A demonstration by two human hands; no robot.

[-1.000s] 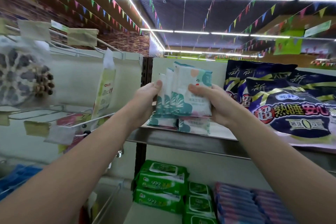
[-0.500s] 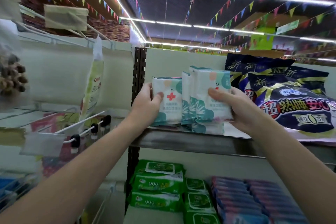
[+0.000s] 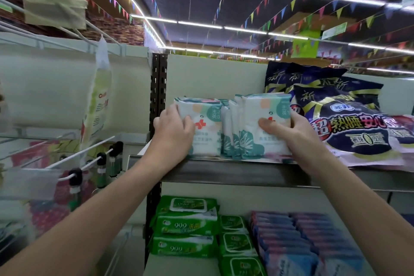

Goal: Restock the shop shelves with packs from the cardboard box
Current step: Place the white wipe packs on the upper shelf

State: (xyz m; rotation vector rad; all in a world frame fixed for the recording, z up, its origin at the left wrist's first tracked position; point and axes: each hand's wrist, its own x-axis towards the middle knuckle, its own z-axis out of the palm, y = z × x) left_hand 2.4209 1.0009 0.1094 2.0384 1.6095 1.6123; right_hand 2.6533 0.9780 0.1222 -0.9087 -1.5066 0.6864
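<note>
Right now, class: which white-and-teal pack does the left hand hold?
The leftmost pack, red cross showing, gripped by the left hand; the other packs bunch in the right hand.

A row of upright packs (image 3: 233,127) is set on the upper shelf (image 3: 224,173), flanked by the left hand (image 3: 173,132) and right hand (image 3: 291,134), with large bags (image 3: 349,125) laid to its right and stacked wipes (image 3: 186,226) placed below that shelf.

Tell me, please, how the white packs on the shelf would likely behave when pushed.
The white packs look soft and light: they seem puffy where the right hand grips them. Standing thin on edge on the shelf, they would probably tip if unsupported. Their glossy wrap may slide easily.
</note>
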